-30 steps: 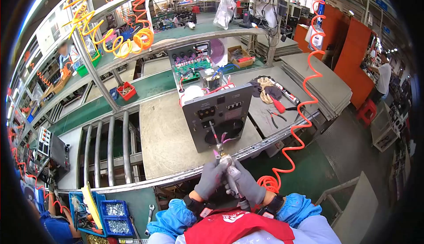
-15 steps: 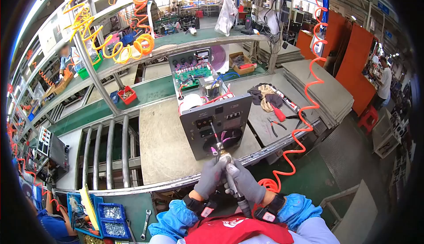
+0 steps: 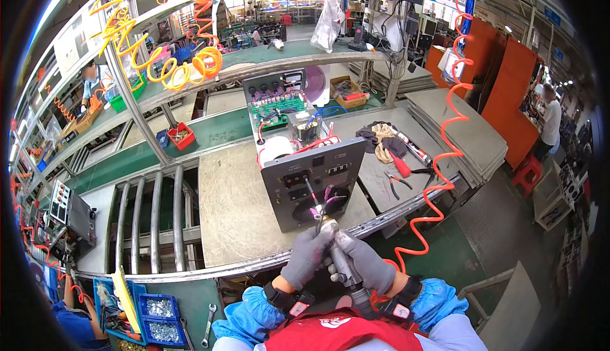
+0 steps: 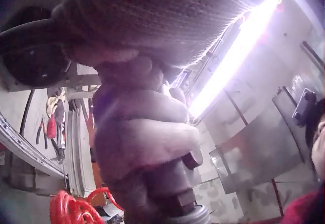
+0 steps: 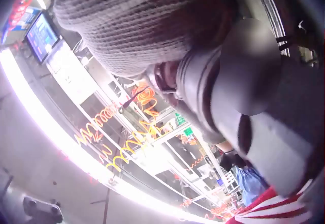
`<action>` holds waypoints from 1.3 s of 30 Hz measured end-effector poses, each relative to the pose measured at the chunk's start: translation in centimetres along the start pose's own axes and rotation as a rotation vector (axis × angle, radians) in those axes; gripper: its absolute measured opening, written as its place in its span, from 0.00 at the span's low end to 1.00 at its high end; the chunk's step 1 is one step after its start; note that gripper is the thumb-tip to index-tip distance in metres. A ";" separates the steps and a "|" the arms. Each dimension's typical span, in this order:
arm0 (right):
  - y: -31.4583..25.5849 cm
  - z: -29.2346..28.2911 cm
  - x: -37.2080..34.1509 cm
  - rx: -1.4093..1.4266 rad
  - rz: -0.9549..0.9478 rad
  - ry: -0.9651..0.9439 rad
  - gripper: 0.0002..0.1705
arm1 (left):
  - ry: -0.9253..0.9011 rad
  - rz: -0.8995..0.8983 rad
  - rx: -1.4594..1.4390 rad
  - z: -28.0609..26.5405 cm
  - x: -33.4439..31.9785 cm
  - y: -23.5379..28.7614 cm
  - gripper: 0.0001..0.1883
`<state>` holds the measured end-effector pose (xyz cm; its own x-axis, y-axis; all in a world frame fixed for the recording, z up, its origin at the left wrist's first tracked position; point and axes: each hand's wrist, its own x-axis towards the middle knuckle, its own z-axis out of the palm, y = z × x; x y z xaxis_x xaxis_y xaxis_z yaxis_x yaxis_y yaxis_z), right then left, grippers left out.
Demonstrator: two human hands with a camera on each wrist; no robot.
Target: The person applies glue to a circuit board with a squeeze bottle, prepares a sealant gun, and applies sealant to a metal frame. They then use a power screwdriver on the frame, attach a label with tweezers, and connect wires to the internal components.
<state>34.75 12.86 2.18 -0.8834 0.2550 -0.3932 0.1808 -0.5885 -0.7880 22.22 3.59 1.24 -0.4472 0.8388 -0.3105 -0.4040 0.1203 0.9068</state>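
Both hands wear grey gloves. In the head view the right hand (image 3: 367,263) grips the body of a grey power driver (image 3: 344,266). The left hand (image 3: 307,257) is curled round the driver's front end, beside the right. From there a long thin bit (image 3: 311,190) reaches up to the dark rear panel (image 3: 289,202) of an upright unit, by its sockets. Behind the panel are a green circuit board (image 3: 274,111) and a white round part. The left wrist view shows curled fingers (image 4: 147,137) round the tool; the bit's exact contact is too small to tell.
Pliers (image 3: 399,184), a red-handled tool (image 3: 400,165) and a cloth (image 3: 383,141) lie right of the unit. An orange coiled hose (image 3: 438,206) hangs at the right. Metal rollers (image 3: 155,224), blue screw bins (image 3: 162,318) and a wrench (image 3: 209,325) are at the left.
The hands and driver have shifted slightly right and down in the head view, and the panel sits a little lower than a second ago. Both hands keep hold of the driver.
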 end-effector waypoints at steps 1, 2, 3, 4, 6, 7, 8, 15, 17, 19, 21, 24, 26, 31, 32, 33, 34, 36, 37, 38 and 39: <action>0.1 -0.3 0.1 0.160 0.050 -0.054 0.26 | 0.017 0.022 0.020 -0.1 0.0 0.0 0.15; 0.6 -0.7 0.4 0.322 0.096 -0.108 0.28 | 0.032 0.044 0.043 -0.2 0.0 0.0 0.15; 0.9 -1.2 0.7 0.482 0.133 -0.164 0.31 | 0.041 0.072 0.069 -0.2 0.1 0.2 0.15; 1.4 -1.5 1.1 0.597 0.183 -0.247 0.32 | 0.050 0.119 0.064 -0.5 0.3 -0.2 0.15; 1.8 -2.1 1.7 0.808 0.228 -0.414 0.36 | 0.021 0.176 0.039 -0.3 0.6 -0.6 0.14; 1.3 -1.4 1.4 0.684 0.194 -0.298 0.37 | 0.002 0.180 0.017 0.1 0.7 0.1 0.13; 1.6 -1.5 1.8 0.601 0.205 -0.286 0.36 | -0.005 0.119 -0.019 0.7 -0.4 1.3 0.13; 0.6 0.2 0.8 0.231 0.073 -0.086 0.21 | -0.006 0.176 -0.101 -0.3 1.6 -2.3 0.18; 0.9 0.0 0.6 0.190 0.066 -0.070 0.20 | 0.012 0.187 -0.067 -0.3 1.8 -3.1 0.20; 0.9 0.0 0.3 0.198 0.040 -0.093 0.20 | 0.011 0.162 -0.082 0.0 1.5 -3.1 0.20; 0.6 -0.1 0.1 0.197 0.055 -0.103 0.22 | 0.027 0.175 -0.055 0.3 1.4 -3.2 0.20; 0.7 -0.1 0.1 -0.003 -0.075 -0.076 0.24 | 0.154 0.174 -0.109 -2.0 3.4 -5.1 0.20; 1.5 -0.4 0.0 -0.097 -0.066 -0.063 0.30 | 0.227 0.257 -0.118 -3.3 2.8 -2.9 0.19; 2.9 -1.1 -2.4 -0.224 0.087 -0.162 0.38 | 0.172 0.272 -0.344 -5.5 3.3 -0.9 0.22; 3.3 -1.2 -2.6 -0.227 0.109 -0.195 0.39 | 0.144 0.284 -0.315 -5.2 3.1 -0.8 0.20; 3.7 -1.3 -2.5 -0.239 0.103 -0.222 0.41 | 0.129 0.283 -0.302 -5.7 3.2 -1.2 0.19; 3.8 -1.3 -2.6 -0.236 0.113 -0.210 0.40 | 0.115 0.283 -0.291 -6.7 3.6 -1.8 0.19; 3.6 -1.1 -2.7 -0.241 0.147 -0.201 0.38 | 0.137 0.264 -0.306 -7.1 3.9 -2.3 0.19; 3.2 -0.9 -2.9 -0.254 0.163 -0.196 0.40 | 0.180 0.245 -0.332 -7.2 4.1 -2.4 0.18; 3.0 -0.8 -3.0 -0.268 0.190 -0.201 0.41 | 0.237 0.225 -0.361 -7.4 4.0 -2.3 0.18; 3.2 -0.9 -2.8 -0.263 0.227 -0.183 0.40 | 0.274 0.239 -0.436 -8.3 4.5 -2.7 0.19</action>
<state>38.20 10.89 0.33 -0.8663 -0.0140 -0.4994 0.4643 -0.3915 -0.7944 14.65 2.63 -4.94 -0.7337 0.6406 -0.2265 -0.5323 -0.3347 0.7776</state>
